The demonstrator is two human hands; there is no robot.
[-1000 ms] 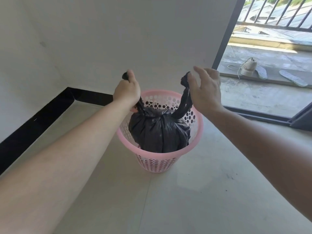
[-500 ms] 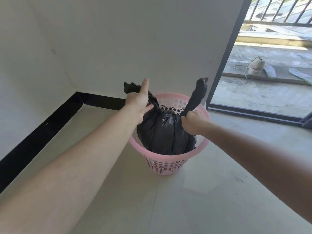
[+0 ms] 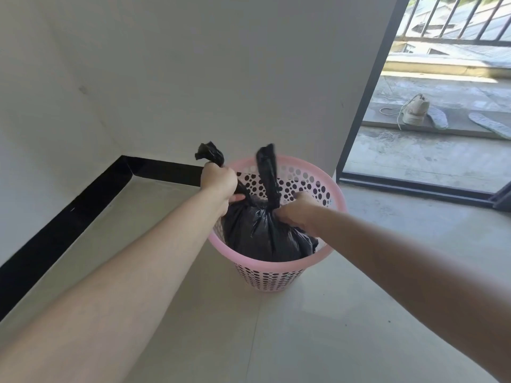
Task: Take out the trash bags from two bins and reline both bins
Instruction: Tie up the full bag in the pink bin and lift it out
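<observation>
Black trash bag (image 3: 262,233) sits inside the pink bin (image 3: 276,277) at 12 o'clock. Left hand (image 3: 218,181) clenches the 10 o'clock tail (image 3: 210,154); right hand (image 3: 298,208) clenches the other tail (image 3: 266,172) at its base. Advice: cinch the knot tight, then lift vertically.

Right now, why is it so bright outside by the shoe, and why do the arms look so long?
Head view: sun hits the balcony floor hard, so it looks washed out, while indoors is in soft shade. Head view: the wide lens stretches the forearms near the picture's edges. Head view: the black bag in the pink bin shows small shiny glints.
</observation>
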